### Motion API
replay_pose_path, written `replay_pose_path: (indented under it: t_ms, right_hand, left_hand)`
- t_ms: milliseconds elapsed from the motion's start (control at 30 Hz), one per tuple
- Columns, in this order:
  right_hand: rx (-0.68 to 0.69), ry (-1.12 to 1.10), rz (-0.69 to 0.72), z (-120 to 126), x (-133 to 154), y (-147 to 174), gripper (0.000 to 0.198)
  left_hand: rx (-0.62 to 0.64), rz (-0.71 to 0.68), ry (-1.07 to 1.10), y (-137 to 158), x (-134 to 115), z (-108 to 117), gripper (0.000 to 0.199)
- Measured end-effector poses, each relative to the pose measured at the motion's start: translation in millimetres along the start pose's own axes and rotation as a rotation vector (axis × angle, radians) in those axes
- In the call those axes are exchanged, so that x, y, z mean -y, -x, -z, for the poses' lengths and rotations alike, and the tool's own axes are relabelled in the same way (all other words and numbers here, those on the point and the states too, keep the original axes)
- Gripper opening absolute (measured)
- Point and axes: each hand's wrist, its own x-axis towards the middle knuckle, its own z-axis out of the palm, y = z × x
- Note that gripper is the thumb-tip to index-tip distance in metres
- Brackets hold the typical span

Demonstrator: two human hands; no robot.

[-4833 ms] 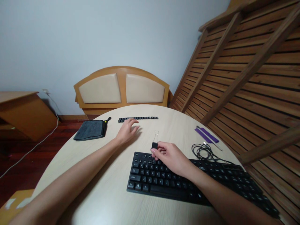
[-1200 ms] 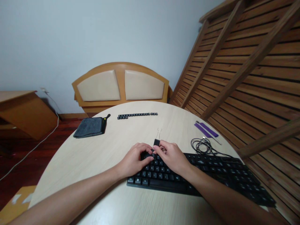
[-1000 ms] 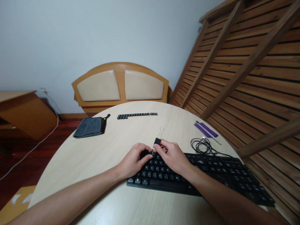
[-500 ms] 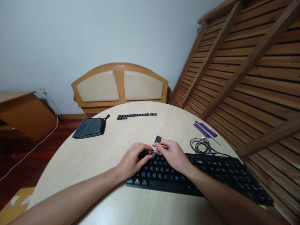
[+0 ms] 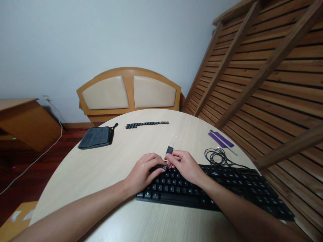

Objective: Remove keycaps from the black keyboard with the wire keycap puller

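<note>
A black keyboard [image 5: 176, 198] lies on the table beneath both hands, its upper left part covered by them. My right hand [image 5: 185, 164] is closed around a keycap puller [image 5: 170, 150], which has a dark handle and thin wire loops pointing away from me. Between the thumb and fingers of my left hand [image 5: 146, 169] is a small black keycap [image 5: 165, 167], partly hidden, at the puller's near end. The two hands nearly meet above the upper rows of keys. Whether the puller's near wires still grip the keycap is hidden by my fingers.
Several loose keycaps [image 5: 143, 124] stand in rows at the far side of the round table [image 5: 106, 178]. A grey zip pouch [image 5: 97, 137] lies left. On the right are a coiled black cable [image 5: 217, 157] and a purple-handled brush-like tool [image 5: 220, 139]. Wooden slats [image 5: 264, 84] rise beyond.
My left fingers have closed further over the keycap, covering more of it. The puller has shifted very slightly; the keyboard and other things stay put.
</note>
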Motion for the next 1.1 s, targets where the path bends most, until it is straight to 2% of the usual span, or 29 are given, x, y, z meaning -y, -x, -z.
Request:
replay_pose_path:
  t_ms: [333,833,1100]
  right_hand:
    - [0.028,-0.004,-0.006,0.2,2.4,0.9,0.036]
    - [0.022,0.014,-0.030,-2.7,6.0,0.8,0.040]
    - [0.012,0.005,-0.037,-2.4,1.6,0.1,0.037]
  left_hand:
    - [0.009,-0.035,-0.088,0.7,1.7,0.2,0.018]
    - [0.002,-0.254,-0.304,1.5,3.8,-1.5,0.012]
    - [-0.009,-0.340,-0.349,3.3,0.9,-1.9,0.012]
